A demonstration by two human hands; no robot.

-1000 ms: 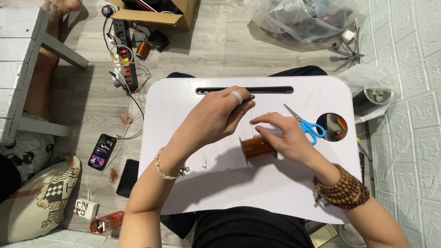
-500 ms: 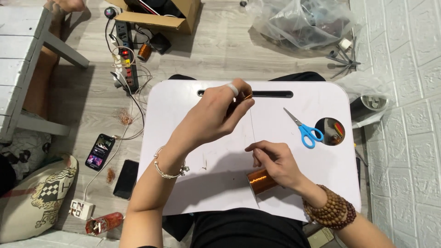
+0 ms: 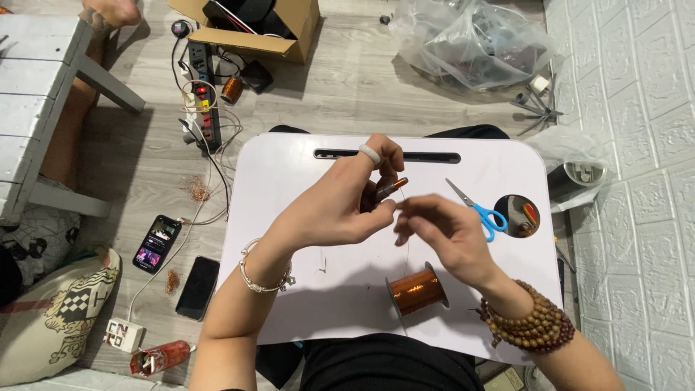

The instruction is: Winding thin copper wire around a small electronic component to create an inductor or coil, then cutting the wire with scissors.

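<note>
- Our left hand (image 3: 340, 206) pinches the small wound rod (image 3: 391, 190).
- Our right hand (image 3: 441, 235) pinches thin wire; we keep it taut from the copper spool (image 3: 416, 291).

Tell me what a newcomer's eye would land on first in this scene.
First the two hands meeting over the middle of the white lap table: the left hand grips a small dark rod, and the right hand pinches at something too fine to see beside it. Next, the shiny copper wire spool lying near the table's front edge, and the blue-handled scissors to the right.
</note>
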